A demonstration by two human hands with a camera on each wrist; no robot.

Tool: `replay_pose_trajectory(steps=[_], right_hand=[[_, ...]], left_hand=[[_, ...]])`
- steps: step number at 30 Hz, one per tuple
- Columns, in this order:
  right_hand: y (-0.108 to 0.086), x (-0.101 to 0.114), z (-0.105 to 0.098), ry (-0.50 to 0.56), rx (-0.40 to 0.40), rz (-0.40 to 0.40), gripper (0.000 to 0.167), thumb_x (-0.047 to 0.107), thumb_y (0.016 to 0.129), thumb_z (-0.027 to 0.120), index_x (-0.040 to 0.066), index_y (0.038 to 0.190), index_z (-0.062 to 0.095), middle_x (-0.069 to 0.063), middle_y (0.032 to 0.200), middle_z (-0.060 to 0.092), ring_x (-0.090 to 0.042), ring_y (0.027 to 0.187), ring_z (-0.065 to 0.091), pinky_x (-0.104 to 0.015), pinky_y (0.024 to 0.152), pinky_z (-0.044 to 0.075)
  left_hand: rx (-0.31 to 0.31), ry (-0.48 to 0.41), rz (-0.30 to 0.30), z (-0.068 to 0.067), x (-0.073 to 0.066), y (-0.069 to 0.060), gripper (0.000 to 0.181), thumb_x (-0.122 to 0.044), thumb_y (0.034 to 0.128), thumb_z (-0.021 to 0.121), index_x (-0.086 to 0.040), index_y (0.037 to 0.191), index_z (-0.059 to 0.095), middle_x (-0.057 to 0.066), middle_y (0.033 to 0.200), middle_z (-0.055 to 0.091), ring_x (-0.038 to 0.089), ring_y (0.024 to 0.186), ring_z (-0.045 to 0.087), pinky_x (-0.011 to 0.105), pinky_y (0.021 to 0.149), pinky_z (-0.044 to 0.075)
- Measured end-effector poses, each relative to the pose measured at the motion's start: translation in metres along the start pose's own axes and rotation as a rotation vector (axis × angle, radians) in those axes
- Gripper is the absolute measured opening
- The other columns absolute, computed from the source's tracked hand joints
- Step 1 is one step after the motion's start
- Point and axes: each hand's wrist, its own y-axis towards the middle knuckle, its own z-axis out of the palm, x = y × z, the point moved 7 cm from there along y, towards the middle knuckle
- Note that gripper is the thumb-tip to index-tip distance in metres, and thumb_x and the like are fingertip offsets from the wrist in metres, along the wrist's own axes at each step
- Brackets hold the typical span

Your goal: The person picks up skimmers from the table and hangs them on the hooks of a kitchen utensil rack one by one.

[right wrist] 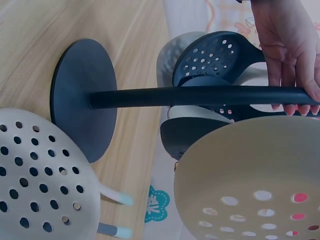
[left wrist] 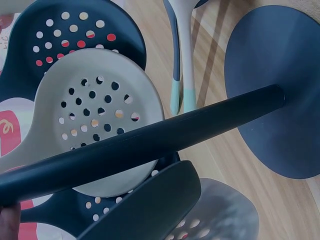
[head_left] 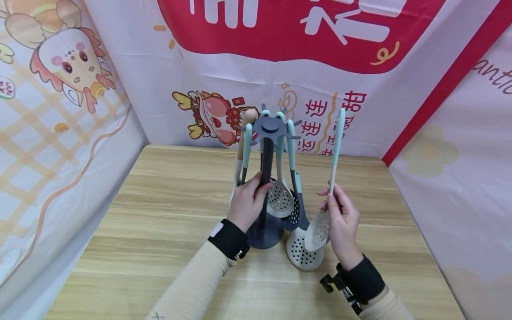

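Note:
My left hand (head_left: 249, 202) grips the upright pole (head_left: 267, 164) of a dark utensil stand, above its round base (head_left: 265, 235). In my right hand (head_left: 343, 222) is a pale slotted skimmer (head_left: 318, 232), held by its handle near the perforated head, with the mint handle end (head_left: 339, 129) pointing up. The right wrist view shows that skimmer's head (right wrist: 245, 170) up close, beside the pole and my left fingers. Several utensils hang from the stand's hooked top (head_left: 270, 126), among them a light slotted spoon (head_left: 280, 202) and a dark slotted one (head_left: 291, 218).
Right of the base, another pale perforated skimmer (head_left: 305, 255) lies on the wooden table (head_left: 160, 249), partly behind the held one. Handles with mint ends (right wrist: 122, 199) lie by it. A printed cloth backdrop (head_left: 144, 89) borders the table's back and sides.

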Motion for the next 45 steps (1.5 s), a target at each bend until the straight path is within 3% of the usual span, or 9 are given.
replay_pose_trajectory(steps=[12, 23, 32, 39, 45], right_hand=[[-0.007, 0.013, 0.006, 0.105, 0.047, -0.104, 0.033, -0.002, 0.102, 0.046, -0.011, 0.133, 0.054, 0.007, 0.096, 0.070, -0.007, 0.072, 0.061, -0.017, 0.069, 0.053], [-0.016, 0.024, 0.015, 0.110, 0.108, -0.220, 0.032, -0.007, 0.101, 0.043, -0.013, 0.131, 0.054, 0.000, 0.098, 0.071, -0.008, 0.073, 0.064, -0.018, 0.071, 0.055], [-0.024, 0.036, 0.021, 0.072, 0.138, -0.316, 0.031, -0.014, 0.098, 0.043, -0.014, 0.125, 0.057, -0.001, 0.098, 0.072, -0.008, 0.072, 0.064, -0.017, 0.070, 0.055], [-0.029, 0.043, 0.025, -0.004, 0.151, -0.360, 0.033, -0.017, 0.096, 0.043, -0.011, 0.124, 0.060, -0.024, 0.094, 0.069, -0.010, 0.071, 0.063, -0.018, 0.070, 0.055], [-0.031, 0.044, 0.026, -0.056, 0.158, -0.390, 0.033, -0.019, 0.095, 0.045, -0.010, 0.123, 0.060, -0.027, 0.093, 0.067, -0.010, 0.072, 0.063, -0.017, 0.070, 0.054]], left_hand=[[0.000, -0.001, -0.019, 0.001, 0.000, -0.001, 0.019, -0.019, 0.0996, 0.060, -0.003, 0.109, 0.065, 0.007, 0.095, 0.075, 0.019, 0.077, 0.070, 0.037, 0.068, 0.055], [-0.004, 0.009, -0.021, 0.000, -0.002, -0.001, 0.019, -0.019, 0.1003, 0.059, -0.003, 0.108, 0.065, 0.007, 0.093, 0.074, 0.018, 0.073, 0.067, 0.036, 0.066, 0.054], [0.003, 0.014, -0.026, 0.000, -0.002, -0.001, 0.018, -0.019, 0.1004, 0.059, -0.004, 0.108, 0.065, 0.007, 0.094, 0.074, 0.019, 0.076, 0.069, 0.037, 0.068, 0.055], [-0.001, 0.011, -0.020, 0.000, 0.000, -0.001, 0.019, -0.019, 0.1001, 0.059, -0.004, 0.109, 0.065, 0.008, 0.094, 0.074, 0.020, 0.077, 0.070, 0.038, 0.068, 0.055], [0.003, 0.010, -0.025, 0.000, 0.000, 0.000, 0.019, -0.019, 0.1004, 0.059, -0.004, 0.109, 0.065, 0.008, 0.094, 0.074, 0.018, 0.076, 0.069, 0.037, 0.066, 0.054]])
